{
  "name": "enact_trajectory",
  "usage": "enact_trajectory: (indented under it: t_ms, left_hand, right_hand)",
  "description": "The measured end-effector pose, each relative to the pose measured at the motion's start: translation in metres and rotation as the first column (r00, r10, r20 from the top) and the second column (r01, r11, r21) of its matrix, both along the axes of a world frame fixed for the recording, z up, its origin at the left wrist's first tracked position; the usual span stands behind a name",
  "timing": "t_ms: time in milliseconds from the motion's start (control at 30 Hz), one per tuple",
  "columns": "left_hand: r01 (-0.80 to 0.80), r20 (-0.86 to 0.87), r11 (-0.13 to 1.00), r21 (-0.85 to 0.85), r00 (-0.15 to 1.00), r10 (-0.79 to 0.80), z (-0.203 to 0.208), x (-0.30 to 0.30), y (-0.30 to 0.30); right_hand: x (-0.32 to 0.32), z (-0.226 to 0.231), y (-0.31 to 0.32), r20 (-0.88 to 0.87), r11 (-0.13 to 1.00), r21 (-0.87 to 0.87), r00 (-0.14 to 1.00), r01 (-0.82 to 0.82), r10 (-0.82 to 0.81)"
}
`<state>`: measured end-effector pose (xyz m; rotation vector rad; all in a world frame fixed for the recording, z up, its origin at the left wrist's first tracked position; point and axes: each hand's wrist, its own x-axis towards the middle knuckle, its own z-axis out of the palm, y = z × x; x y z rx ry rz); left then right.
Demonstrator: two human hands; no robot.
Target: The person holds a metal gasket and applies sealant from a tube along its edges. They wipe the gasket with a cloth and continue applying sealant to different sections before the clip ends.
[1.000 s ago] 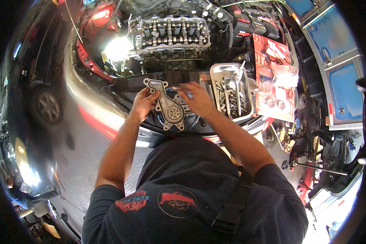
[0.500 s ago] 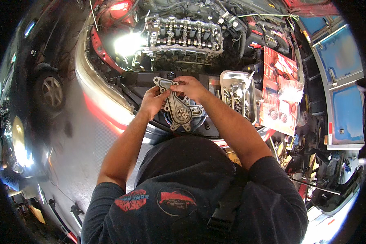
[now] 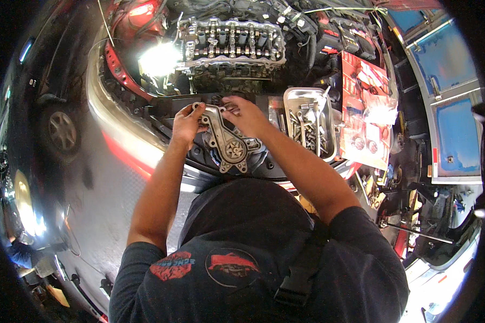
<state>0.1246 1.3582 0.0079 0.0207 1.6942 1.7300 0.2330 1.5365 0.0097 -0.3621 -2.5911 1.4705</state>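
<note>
a worker in a dark shirt (image 3: 285, 231) stands at the open front of a car (image 3: 110, 121), a silver metal part (image 3: 224, 137) held up over its near edge. the left hand (image 3: 186, 127) has its fingers pinched on the part's far left end; the right hand (image 3: 246, 117) curls its fingers just beside that end, and from where i stand i cannot tell whether they grip anything. the job looks partway along: on the far side the engine (image 3: 232, 49) sits with its top uncovered beside a bright light (image 3: 160, 59), while the part is in hand, apart from the engine and fastened to nothing i can see. to the right, bolts (image 3: 302, 126) lie loose in a metal tray (image 3: 296, 97), next to a red package (image 3: 355, 116).
</note>
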Motion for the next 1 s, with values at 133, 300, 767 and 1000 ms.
enact_trajectory:
  t_ms: [133,300,767,1000]
  left_hand:
    - [0.038,-0.053,0.999,0.003,0.998,-0.038,0.000,-0.002,-0.005]
    - [-0.001,-0.078,1.000,-0.001,0.997,0.001,-0.008,0.009,-0.003]
    - [-0.170,-0.336,0.962,-0.213,0.938,0.091,-0.031,0.119,-0.066]
    - [0.178,-0.122,0.641,-0.747,0.910,-0.395,-0.118,0.250,-0.205]
  right_hand:
    - [0.076,0.019,0.006,-0.040,0.911,0.399,0.994,0.109,-0.101]
    - [0.166,0.008,-0.015,0.117,0.907,0.418,0.993,-0.044,-0.006]
    - [0.236,-0.059,-0.016,-0.076,0.962,0.269,0.997,0.053,-0.033]
    - [0.256,-0.051,0.006,-0.020,0.983,0.150,0.994,-0.107,0.111]
